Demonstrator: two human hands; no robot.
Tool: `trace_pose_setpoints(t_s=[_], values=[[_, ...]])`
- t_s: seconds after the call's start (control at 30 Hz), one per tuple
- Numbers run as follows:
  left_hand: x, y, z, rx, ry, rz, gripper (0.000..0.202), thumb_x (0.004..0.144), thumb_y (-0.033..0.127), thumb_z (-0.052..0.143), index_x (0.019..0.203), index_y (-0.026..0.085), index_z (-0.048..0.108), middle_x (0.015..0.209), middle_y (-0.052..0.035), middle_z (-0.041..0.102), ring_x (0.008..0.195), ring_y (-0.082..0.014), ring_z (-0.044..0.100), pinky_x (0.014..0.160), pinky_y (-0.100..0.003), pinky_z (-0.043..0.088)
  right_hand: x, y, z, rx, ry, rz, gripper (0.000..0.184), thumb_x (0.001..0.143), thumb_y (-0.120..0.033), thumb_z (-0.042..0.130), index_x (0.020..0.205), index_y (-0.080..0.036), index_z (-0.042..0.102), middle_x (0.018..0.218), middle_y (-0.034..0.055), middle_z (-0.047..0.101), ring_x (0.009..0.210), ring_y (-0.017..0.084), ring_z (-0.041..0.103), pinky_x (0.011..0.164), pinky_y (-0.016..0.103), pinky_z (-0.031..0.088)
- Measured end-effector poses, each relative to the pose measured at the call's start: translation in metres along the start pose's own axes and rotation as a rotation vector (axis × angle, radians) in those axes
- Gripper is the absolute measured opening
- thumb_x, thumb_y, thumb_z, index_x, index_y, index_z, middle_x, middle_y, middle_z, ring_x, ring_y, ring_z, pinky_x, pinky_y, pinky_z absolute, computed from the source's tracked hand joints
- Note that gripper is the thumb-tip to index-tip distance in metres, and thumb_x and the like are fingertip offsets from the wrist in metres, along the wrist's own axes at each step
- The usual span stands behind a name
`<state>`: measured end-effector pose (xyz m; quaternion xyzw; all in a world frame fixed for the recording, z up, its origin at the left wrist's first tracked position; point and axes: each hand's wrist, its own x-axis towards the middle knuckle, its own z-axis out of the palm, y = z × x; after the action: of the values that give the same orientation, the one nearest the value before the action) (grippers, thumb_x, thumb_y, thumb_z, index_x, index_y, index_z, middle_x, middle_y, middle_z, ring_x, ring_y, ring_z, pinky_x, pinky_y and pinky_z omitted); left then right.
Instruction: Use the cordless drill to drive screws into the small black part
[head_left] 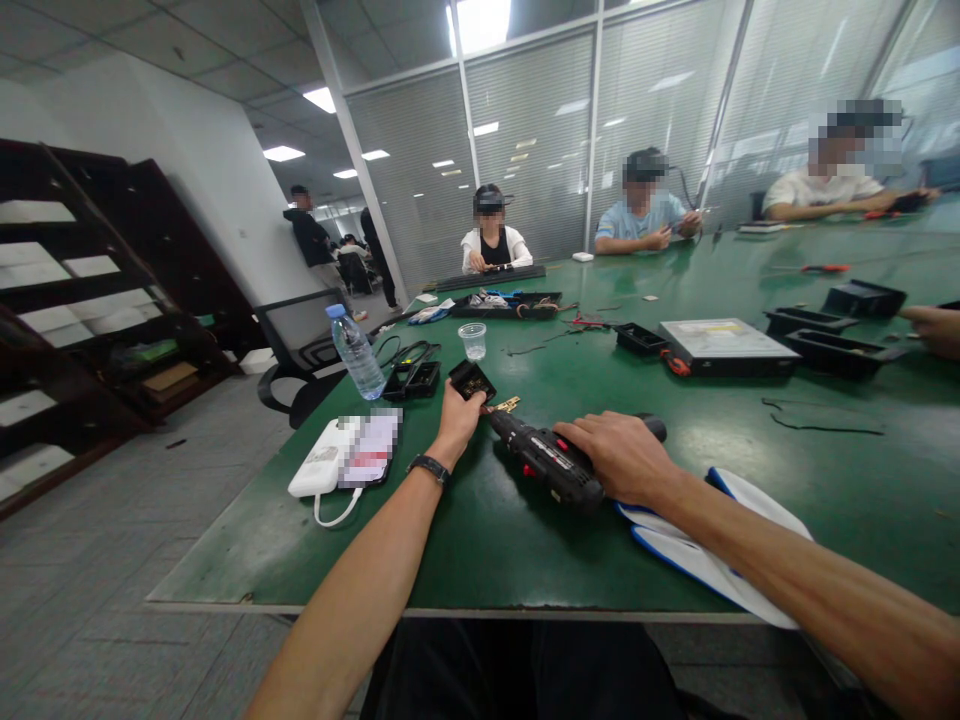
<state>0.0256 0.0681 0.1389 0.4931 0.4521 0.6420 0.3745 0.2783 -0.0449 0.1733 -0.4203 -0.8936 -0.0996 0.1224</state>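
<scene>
My left hand [459, 415] is closed around the edge of a small black open box [474, 380], tilted toward me, with small brass-coloured parts inside. My right hand [619, 455] grips a black power screwdriver [551, 460] with red buttons, held level just above the green table. Its tip points left and reaches close to my left fingers; whether it touches anything there I cannot tell. Beside the tip are flat brass-coloured pieces [508, 404]. A pair of white gloves with blue trim [720, 550] lies under my right forearm.
To the left are a water bottle [354, 352], a white power bank [324, 458] cabled to a phone [371, 450], and black trays [412, 380]. A clear cup [472, 342] stands ahead. Rightward lie a metal-topped box [727, 348] and black bins [840, 350]. Several people sit across the table [420, 560].
</scene>
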Motion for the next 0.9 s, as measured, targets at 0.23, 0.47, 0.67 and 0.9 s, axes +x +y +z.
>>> trace_pose_setpoints(t_s=[0.23, 0.47, 0.67, 0.9], values=[[0.0, 0.001, -0.001, 0.011, -0.014, 0.002, 0.038, 0.069, 0.013, 0.067, 0.104, 0.018, 0.052, 0.106, -0.0083, 0.059, 0.088, -0.019, 0.062, 0.062, -0.032, 0.06, 0.0, 0.0, -0.001, -0.001, -0.002, -0.001, 0.039, 0.084, -0.024, 0.055, 0.122, -0.02, 0.058, 0.099, 0.0087, 0.07, 0.09, 0.023, 0.063, 0.075, 0.034, 0.036], [-0.004, 0.009, -0.003, -0.103, -0.039, -0.076, 0.034, 0.076, 0.025, 0.064, 0.108, 0.02, 0.053, 0.111, -0.0084, 0.06, 0.092, -0.0198, 0.063, 0.061, -0.031, 0.06, 0.0, -0.001, -0.001, -0.008, -0.003, 0.008, 0.04, 0.083, -0.024, 0.056, 0.123, -0.02, 0.058, 0.098, 0.0089, 0.07, 0.09, 0.023, 0.063, 0.076, 0.033, 0.036], [-0.003, 0.011, -0.003, -0.117, -0.007, -0.117, 0.033, 0.079, 0.019, 0.056, 0.112, 0.02, 0.052, 0.111, -0.0099, 0.061, 0.091, -0.0202, 0.065, 0.06, -0.03, 0.06, -0.001, 0.0, 0.0, -0.011, 0.009, -0.005, 0.039, 0.084, -0.023, 0.055, 0.122, -0.019, 0.059, 0.099, 0.0087, 0.07, 0.088, 0.023, 0.063, 0.074, 0.034, 0.037], [-0.004, 0.011, -0.002, -0.081, -0.011, -0.12, 0.036, 0.079, 0.015, 0.055, 0.114, 0.02, 0.05, 0.113, -0.0093, 0.061, 0.092, -0.0191, 0.065, 0.061, -0.027, 0.06, 0.0, 0.0, 0.001, -0.023, 0.008, -0.002, 0.039, 0.083, -0.023, 0.056, 0.122, -0.02, 0.059, 0.1, 0.0094, 0.07, 0.087, 0.023, 0.063, 0.074, 0.033, 0.037]])
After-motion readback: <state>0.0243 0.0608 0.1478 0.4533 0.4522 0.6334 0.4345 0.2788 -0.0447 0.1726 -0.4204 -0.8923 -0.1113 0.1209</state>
